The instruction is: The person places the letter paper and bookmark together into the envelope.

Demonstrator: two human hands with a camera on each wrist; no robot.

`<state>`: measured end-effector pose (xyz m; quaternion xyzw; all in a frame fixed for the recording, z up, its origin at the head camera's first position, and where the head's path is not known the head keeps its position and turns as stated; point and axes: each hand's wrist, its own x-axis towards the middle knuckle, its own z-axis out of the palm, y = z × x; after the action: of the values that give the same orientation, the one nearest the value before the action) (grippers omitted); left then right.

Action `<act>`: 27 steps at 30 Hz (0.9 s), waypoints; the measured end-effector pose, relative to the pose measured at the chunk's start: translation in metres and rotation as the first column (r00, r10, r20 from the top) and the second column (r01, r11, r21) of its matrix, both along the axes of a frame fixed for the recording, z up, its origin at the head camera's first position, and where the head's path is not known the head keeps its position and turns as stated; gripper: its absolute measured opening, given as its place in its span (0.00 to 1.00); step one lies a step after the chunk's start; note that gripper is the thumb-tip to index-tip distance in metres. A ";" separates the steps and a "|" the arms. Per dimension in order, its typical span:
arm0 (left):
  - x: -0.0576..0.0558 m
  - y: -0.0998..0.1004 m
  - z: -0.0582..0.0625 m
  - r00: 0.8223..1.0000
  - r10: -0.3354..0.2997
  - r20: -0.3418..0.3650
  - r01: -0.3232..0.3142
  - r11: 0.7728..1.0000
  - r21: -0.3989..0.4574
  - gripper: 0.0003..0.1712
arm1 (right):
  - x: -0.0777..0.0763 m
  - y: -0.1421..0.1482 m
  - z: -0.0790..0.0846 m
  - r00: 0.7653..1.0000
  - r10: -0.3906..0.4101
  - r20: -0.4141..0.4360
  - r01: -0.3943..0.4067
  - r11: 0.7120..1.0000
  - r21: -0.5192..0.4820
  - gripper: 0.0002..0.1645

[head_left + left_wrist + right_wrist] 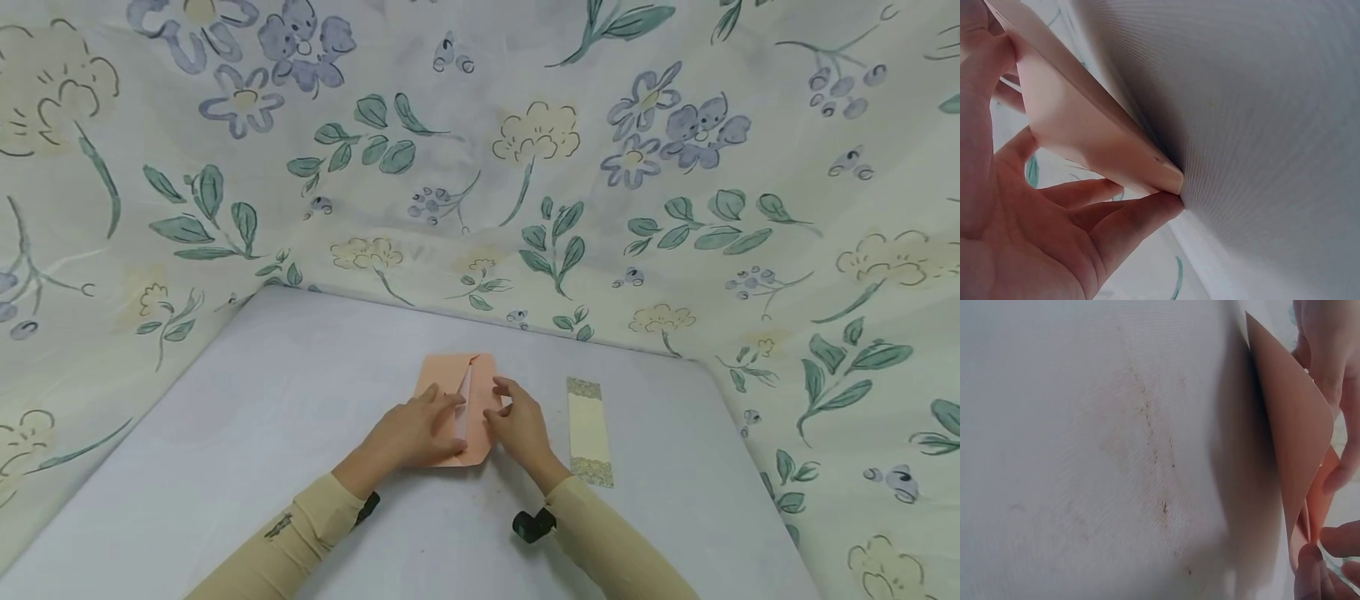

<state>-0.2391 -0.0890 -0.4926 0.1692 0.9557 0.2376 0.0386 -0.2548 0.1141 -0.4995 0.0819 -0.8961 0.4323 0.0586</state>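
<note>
While L hand (420, 425) presses folded pink paper (478, 421) w/ fingers spread, R hand (525, 427) pinches its edge.

Floral backdrop (468, 175), white tabletop (678, 467), cream strip (588, 427) (speckled at both ends)

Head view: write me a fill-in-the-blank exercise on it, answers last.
The hand nearer the cream strip is the person's ____ one.
The number of hands touching the folded peach paper is ____.
The table under the paper is ____ in colour.
The cloth behind shows flowers and broad green ____.
Missing words: right; two; white; leaves.
</note>
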 end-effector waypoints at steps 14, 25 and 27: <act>0.001 -0.002 0.002 1.000 -0.007 -0.009 0.007 1.000 0.005 0.41 | 0.001 0.014 -0.003 0.999 -0.027 -0.041 0.027 1.000 0.008 0.31; 0.002 0.000 0.003 1.000 0.001 0.005 -0.001 1.000 0.005 0.41 | 0.000 0.026 -0.007 0.996 -0.076 -0.042 0.076 0.997 -0.011 0.29; 0.002 0.000 0.003 1.000 0.002 0.005 -0.002 1.000 0.008 0.41 | 0.000 0.027 -0.007 0.996 -0.076 -0.045 0.075 0.997 -0.011 0.29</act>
<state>-0.2375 -0.0891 -0.4896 0.1679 0.9549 0.2417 0.0400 -0.2551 0.1411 -0.5067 0.0575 -0.8950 0.4320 0.0956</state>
